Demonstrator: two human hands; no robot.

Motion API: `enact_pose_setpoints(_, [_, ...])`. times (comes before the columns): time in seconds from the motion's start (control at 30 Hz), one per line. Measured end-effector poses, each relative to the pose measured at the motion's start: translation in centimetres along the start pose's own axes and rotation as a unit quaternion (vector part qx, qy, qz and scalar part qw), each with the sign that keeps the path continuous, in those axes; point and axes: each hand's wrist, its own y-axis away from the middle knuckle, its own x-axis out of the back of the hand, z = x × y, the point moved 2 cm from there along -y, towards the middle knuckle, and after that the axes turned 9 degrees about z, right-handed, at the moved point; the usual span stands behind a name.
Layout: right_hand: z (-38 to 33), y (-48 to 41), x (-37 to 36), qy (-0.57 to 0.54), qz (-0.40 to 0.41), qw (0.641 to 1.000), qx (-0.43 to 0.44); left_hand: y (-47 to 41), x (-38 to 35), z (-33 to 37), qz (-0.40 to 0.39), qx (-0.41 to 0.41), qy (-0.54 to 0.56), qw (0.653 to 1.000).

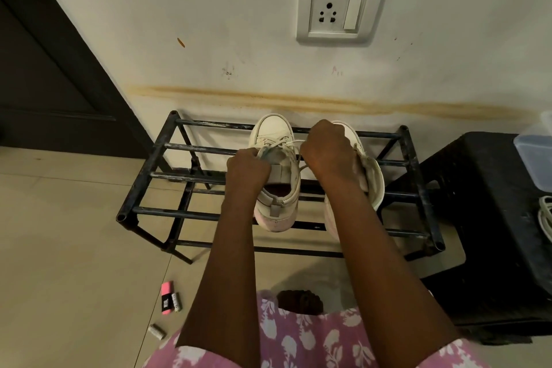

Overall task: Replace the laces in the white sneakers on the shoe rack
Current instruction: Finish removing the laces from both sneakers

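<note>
Black metal-tube shoe rack (143,176) stands at centre frame on the beige tiled floor (59,233), against the cream wall (209,24). Two white sneakers sit on its top rails, toes toward the wall. The first white leather sneaker (276,128) is upright at centre, its opening facing the camera and its heel reaching over the front rail. The second white sneaker (373,182) lies just right of it and appears tilted. It is largely hidden under the right forearm.

Left hand (246,170) is against the left flank of the first sneaker, fingers curled tight on a loop of off-white lace (283,145). Right hand (325,149) sits over the second sneaker and shows from the back as a fist. Lace strands run from the first sneaker's eyelets into it. Its fingers are closed on them, though the fingertips are hidden. The lace spans the gap between both hands above the tongue.

Surroundings:
- **Upper right of centre:** white wall socket plate with switch (340,9).
- **Mid-frame:** brown horizontal stain (298,101) across the wall.
- **Upper left:** dark door (44,69).
- **Right edge:** black plastic stool (484,218), carrying a clear plastic container (534,161) and a coiled white cable (545,218).
- **Lower left floor:** pink eraser (167,297), with two small batteries nearby (157,331).
- **Bottom edge:** pink floral garment (298,343)
</note>
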Motion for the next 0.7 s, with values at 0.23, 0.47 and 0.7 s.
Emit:
enact_pose_setpoints(0.23, [-2.5, 0.3, -2.6, -0.027, -0.037, 0.989, 0.138, -0.3, -0.1, -0.1, 0.001, -0.006, 0.010, 1.000])
enact_pose_setpoints(0.47, [-2.6, 0.4, -4.3, 0.084, 0.042, 0.974, 0.208, -0.8, -0.5, -0.3, -0.010, -0.014, -0.017, 1.000])
enact_pose_setpoints(0.7, [-2.3, 0.4, -4.3, 0.058, 0.060, 0.975, 0.205, -0.8, -0.5, -0.3, 0.001, -0.007, -0.019, 1.000])
